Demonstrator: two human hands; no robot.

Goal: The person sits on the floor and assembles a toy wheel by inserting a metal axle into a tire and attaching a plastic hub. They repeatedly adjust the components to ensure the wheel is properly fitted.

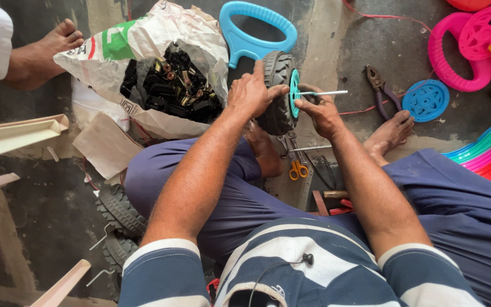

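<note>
- Two hands on one wheel [280, 91]: my left hand [252, 91] is clamped over the black tyre, fingers curled across the tread, holding it upright on the floor just ahead of my knees.
- My right hand [320, 112] sits at the teal hub [294, 92], grip pinched on the near end of a thin metal rod [325, 92] that sticks out sideways from the hub's centre.
- A blue handle [257, 28] lies right behind the wheel, touching or nearly so; I can't tell which.
- Risk one, as I judge it: the rod is thin, and if my pinch tilts it off the hub's line it could bind or bend.
- Risk two: the tyre stands on its tread, so if my left grip eases, it may roll or tip toward the sack of black parts [171, 79].
- Risk three: my fingertips are close to the rod's entry at the hub, and a slip there could nip skin.
- Pliers [383, 91] lie to the right near a blue disc [425, 100]; scissors [298, 168] rest by my foot, so a dropped wheel would land on tools.
- Someone else's bare foot [46, 51] is at top left, well apart.
</note>
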